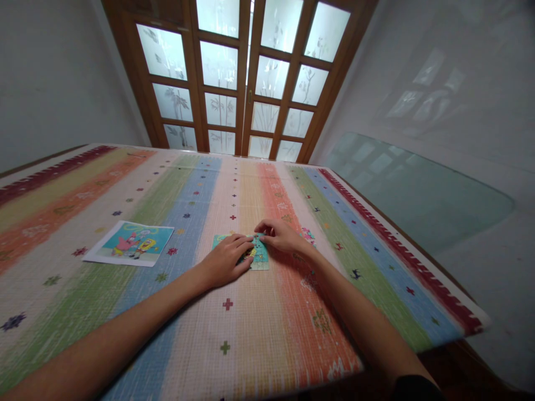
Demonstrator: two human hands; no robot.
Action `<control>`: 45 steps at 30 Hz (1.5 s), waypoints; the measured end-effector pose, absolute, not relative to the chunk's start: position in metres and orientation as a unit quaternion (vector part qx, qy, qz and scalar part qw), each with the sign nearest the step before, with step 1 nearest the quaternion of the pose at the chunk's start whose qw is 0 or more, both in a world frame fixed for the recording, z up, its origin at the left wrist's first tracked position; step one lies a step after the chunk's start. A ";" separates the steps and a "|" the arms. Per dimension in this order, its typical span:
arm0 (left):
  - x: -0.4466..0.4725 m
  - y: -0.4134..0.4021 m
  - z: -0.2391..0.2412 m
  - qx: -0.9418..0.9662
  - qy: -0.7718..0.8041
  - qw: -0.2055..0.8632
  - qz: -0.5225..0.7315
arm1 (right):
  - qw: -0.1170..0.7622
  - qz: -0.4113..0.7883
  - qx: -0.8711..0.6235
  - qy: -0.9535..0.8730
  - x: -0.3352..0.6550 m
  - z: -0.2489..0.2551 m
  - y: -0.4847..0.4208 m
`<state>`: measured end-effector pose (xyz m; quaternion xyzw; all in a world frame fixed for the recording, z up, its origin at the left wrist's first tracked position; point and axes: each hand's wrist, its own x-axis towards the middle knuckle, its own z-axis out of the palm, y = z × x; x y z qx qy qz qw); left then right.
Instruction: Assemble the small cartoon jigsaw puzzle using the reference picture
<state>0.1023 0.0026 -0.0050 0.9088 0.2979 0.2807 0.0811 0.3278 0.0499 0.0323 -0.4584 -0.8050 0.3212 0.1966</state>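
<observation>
While my left hand [228, 259] lies flat, pinning the puzzle [257, 257] at mid-table [251, 345], my right hand [281, 234] pinches a piece at its upper edge. Assembly appears largely done; the reference picture [130, 243] lies well left.

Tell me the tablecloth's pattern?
Tablecloth: wide multicoloured stripes with small crosses and stars; head view.
</observation>
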 end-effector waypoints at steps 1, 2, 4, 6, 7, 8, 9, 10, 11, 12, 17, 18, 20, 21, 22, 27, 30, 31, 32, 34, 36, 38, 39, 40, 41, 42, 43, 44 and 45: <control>0.102 0.003 -0.005 0.909 0.298 0.082 0.280 | 0.198 0.325 -0.456 -0.805 0.329 0.031 0.050; 0.102 0.003 -0.005 0.909 0.298 0.082 0.280 | 0.198 0.327 -0.454 -0.805 0.330 0.030 0.050; 0.102 0.002 -0.005 0.909 0.298 0.081 0.281 | 0.191 0.328 -0.453 -0.806 0.331 0.029 0.049; 0.102 0.002 -0.006 0.908 0.298 0.080 0.283 | 0.185 0.321 -0.449 -0.813 0.331 0.029 0.049; 0.102 0.002 -0.006 0.908 0.298 0.080 0.283 | 0.182 0.313 -0.444 -0.820 0.331 0.030 0.048; 0.103 0.002 -0.006 0.908 0.298 0.081 0.284 | 0.180 0.302 -0.438 -0.828 0.331 0.030 0.048; 0.103 0.003 -0.006 0.908 0.296 0.083 0.284 | 0.180 0.290 -0.430 -0.836 0.330 0.031 0.048; 0.103 0.003 -0.006 0.908 0.295 0.085 0.285 | 0.180 0.278 -0.423 -0.843 0.330 0.031 0.049; 0.103 0.003 -0.006 0.907 0.295 0.087 0.286 | 0.181 0.270 -0.417 -0.849 0.330 0.031 0.049; 0.103 0.003 -0.006 0.907 0.296 0.088 0.287 | 0.184 0.267 -0.413 -0.851 0.329 0.030 0.049; 0.102 0.003 -0.005 0.909 0.302 0.086 0.275 | 0.197 0.288 -0.413 -0.841 0.330 0.024 0.052; 0.102 0.003 -0.005 0.909 0.302 0.084 0.274 | 0.201 0.288 -0.407 -0.843 0.330 0.023 0.052; 0.102 0.003 -0.004 0.910 0.303 0.080 0.272 | 0.201 0.277 -0.387 -0.856 0.331 0.023 0.053; 0.102 0.002 -0.003 0.910 0.304 0.077 0.270 | 0.198 0.269 -0.377 -0.864 0.331 0.023 0.053; 0.103 0.002 -0.002 0.911 0.303 0.074 0.268 | 0.195 0.263 -0.369 -0.870 0.331 0.023 0.054; 0.105 0.002 0.000 0.929 0.278 0.036 0.241 | 0.209 0.248 -0.377 -0.867 0.332 0.021 0.055; 0.105 0.003 -0.001 0.938 0.274 0.006 0.213 | 0.209 0.258 -0.397 -0.856 0.333 0.018 0.054; 0.104 0.003 -0.001 0.940 0.272 -0.005 0.204 | 0.207 0.259 -0.397 -0.856 0.333 0.017 0.054; 0.104 0.004 -0.001 0.943 0.270 -0.017 0.195 | 0.204 0.258 -0.392 -0.859 0.334 0.017 0.054; 0.104 0.003 0.000 0.946 0.264 -0.039 0.182 | 0.201 0.251 -0.373 -0.870 0.334 0.019 0.054; 0.103 0.003 0.000 0.947 0.262 -0.053 0.176 | 0.195 0.250 -0.356 -0.879 0.335 0.022 0.055; 0.103 0.002 -0.001 0.947 0.265 -0.058 0.170 | 0.188 0.259 -0.348 -0.881 0.337 0.026 0.055; 0.104 0.003 -0.002 0.947 0.267 -0.060 0.168 | 0.186 0.266 -0.344 -0.881 0.339 0.028 0.055; 0.104 0.003 -0.002 0.947 0.268 -0.060 0.166 | 0.185 0.275 -0.339 -0.880 0.340 0.029 0.054; 0.104 0.003 -0.003 0.947 0.268 -0.060 0.164 | 0.183 0.284 -0.335 -0.879 0.342 0.031 0.054; 0.104 0.003 -0.004 0.947 0.268 -0.059 0.165 | 0.182 0.292 -0.332 -0.878 0.343 0.032 0.054; 0.104 0.004 -0.005 0.947 0.268 -0.058 0.167 | 0.184 0.295 -0.331 -0.877 0.345 0.032 0.054; 0.103 0.004 -0.005 0.946 0.268 -0.057 0.171 | 0.185 0.296 -0.333 -0.876 0.345 0.032 0.054; 0.103 0.004 -0.005 0.946 0.268 -0.056 0.174 | 0.188 0.293 -0.337 -0.875 0.346 0.031 0.055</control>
